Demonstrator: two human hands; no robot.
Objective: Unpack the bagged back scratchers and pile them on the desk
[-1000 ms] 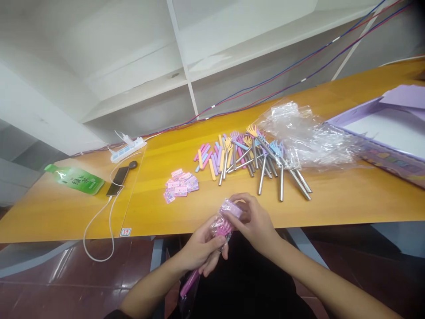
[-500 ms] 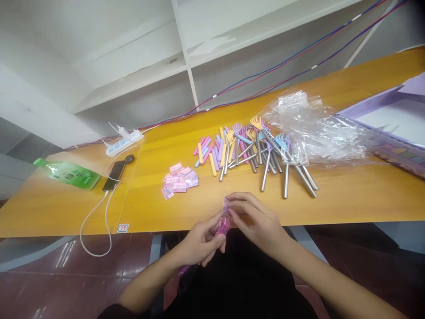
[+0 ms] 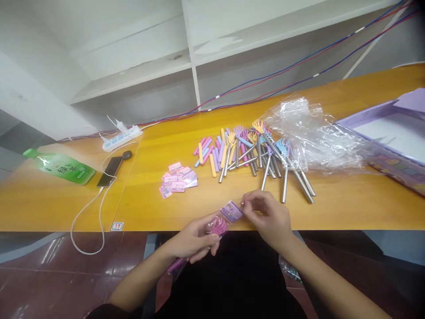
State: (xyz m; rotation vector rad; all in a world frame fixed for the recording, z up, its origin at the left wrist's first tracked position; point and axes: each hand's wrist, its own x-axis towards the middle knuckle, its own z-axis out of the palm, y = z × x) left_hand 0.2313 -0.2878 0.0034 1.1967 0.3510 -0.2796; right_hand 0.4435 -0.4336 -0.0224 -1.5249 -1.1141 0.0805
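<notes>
My left hand (image 3: 194, 241) grips a pink hand-shaped back scratcher (image 3: 217, 227) inside a clear plastic sleeve, at the front edge of the wooden table (image 3: 348, 208). A purple label card (image 3: 231, 211) sits at the top of the sleeve. My right hand (image 3: 268, 217) pinches the sleeve's top right beside that card. A small pile of pink label cards (image 3: 177, 180) lies on the table beyond my left hand.
A heap of coloured scratchers with steel handles (image 3: 262, 155) lies mid-table beside crumpled clear plastic bags (image 3: 308, 133). A purple box (image 3: 395, 133) is at right. At left are a green bottle (image 3: 61, 167), a phone (image 3: 108, 171) and a power strip (image 3: 121, 138).
The purple card now lies flat and plainly visible at the sleeve's top. My right hand has shifted right, pinching beside the card. The camera view has drifted slightly.
</notes>
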